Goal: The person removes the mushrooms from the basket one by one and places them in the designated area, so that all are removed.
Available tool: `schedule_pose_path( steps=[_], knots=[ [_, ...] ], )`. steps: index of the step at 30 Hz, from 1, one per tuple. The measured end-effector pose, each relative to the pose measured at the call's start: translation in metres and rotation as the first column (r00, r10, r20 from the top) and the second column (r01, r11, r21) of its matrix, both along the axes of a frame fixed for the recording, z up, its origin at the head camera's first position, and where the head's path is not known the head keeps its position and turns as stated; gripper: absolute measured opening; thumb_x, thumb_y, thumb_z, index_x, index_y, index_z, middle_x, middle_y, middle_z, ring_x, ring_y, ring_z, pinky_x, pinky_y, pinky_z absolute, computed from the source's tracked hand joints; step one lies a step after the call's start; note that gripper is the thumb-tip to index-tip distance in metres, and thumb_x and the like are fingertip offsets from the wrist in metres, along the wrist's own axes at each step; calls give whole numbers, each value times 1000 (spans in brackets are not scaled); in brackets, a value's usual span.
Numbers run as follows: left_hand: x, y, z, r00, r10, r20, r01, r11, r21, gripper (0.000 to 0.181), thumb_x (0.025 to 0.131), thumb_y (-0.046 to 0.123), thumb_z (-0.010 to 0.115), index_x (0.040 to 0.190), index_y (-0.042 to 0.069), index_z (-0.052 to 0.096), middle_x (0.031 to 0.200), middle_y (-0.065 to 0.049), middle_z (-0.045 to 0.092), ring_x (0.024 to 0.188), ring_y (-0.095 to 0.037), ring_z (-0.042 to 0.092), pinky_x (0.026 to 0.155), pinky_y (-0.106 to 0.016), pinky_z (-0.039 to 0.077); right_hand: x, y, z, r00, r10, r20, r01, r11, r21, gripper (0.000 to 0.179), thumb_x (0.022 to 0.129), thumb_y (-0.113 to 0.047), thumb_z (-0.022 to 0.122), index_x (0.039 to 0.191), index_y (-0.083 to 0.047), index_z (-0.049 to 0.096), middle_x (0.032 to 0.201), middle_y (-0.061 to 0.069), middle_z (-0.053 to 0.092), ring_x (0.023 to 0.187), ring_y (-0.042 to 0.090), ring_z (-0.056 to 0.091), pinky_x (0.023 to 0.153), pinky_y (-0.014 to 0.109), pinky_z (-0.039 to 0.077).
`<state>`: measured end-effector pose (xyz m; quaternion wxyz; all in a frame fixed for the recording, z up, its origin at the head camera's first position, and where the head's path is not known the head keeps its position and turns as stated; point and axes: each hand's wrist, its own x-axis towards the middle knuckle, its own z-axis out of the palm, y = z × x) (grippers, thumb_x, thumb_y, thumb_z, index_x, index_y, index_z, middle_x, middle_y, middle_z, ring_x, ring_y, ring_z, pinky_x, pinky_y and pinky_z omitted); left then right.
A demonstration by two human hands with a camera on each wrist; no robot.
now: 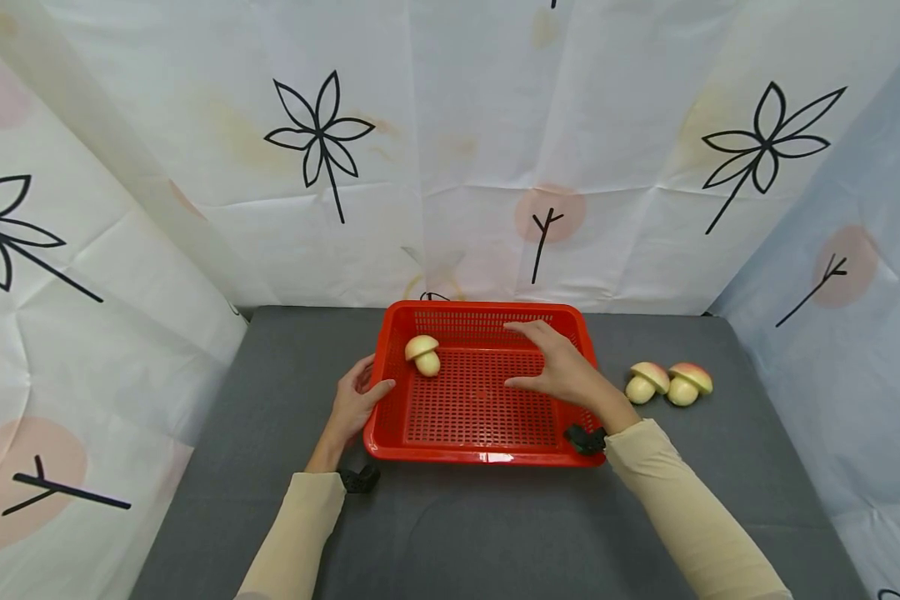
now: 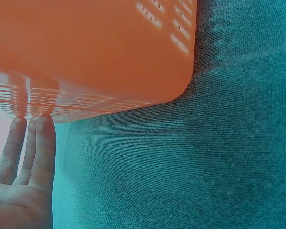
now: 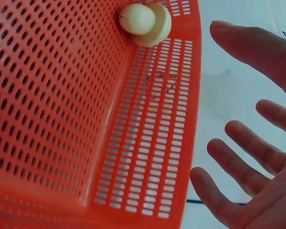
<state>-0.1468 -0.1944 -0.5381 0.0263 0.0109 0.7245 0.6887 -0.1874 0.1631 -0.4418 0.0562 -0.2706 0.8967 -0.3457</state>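
My head view bright, even; glare on red basket (image 1: 495,457). Left wrist view teal-tinted. Right hand (image 3: 274,193) shaded against bright backdrop (image 3: 224,86).

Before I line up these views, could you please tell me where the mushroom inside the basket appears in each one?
Head: the mushroom is slightly left of and below the picture's centre.
Left wrist: not in this picture.
Right wrist: the mushroom is at the top, near the middle.
Shared landmark: the red basket, in all three views.
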Motion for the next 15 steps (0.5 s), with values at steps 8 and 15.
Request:
schedule_pose_path(
  steps=[8,15],
  knots=[
    [0,0,0,1000,4,-2,-4,1000,-3,59,98,8,68,151,3,43,141,-23,54,119,-33,63,93,-46,57,-2,-22,0,1000,11,23,-11,1000,-4,85,80,-24,90,151,-11,46,146,14,47,132,37,49,105,56,46],
    [-1,1,0,1000,11,2,-11,1000,11,57,98,7,68,150,2,44,141,-26,54,122,-42,59,94,-50,55,-4,-40,-1,999,26,36,-26,1000,-2,85,80,-23,89,151,-12,45,148,12,45,133,37,48,105,56,46]
  ],
)
